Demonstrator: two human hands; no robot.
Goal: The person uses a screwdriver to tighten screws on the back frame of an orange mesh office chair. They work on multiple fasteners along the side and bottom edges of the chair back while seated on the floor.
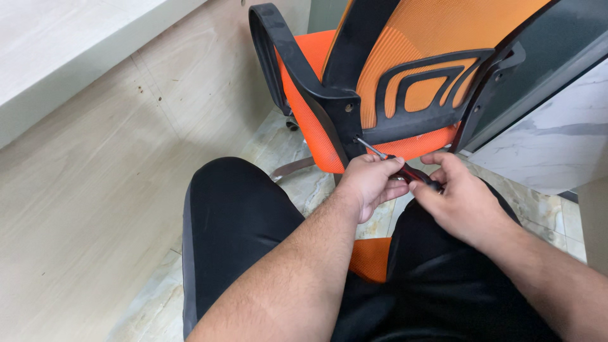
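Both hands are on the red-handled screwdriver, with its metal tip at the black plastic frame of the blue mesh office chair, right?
Not quite: the mesh office chair is orange, not blue, as the head view shows. The rest holds: the left hand and right hand both grip the red-handled screwdriver, its metal tip at the black plastic frame.

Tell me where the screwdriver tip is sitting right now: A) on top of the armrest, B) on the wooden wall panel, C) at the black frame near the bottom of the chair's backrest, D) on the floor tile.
C: the screwdriver, held by both the left hand and the right hand, has its tip against the black frame at the base of the orange chair backrest.
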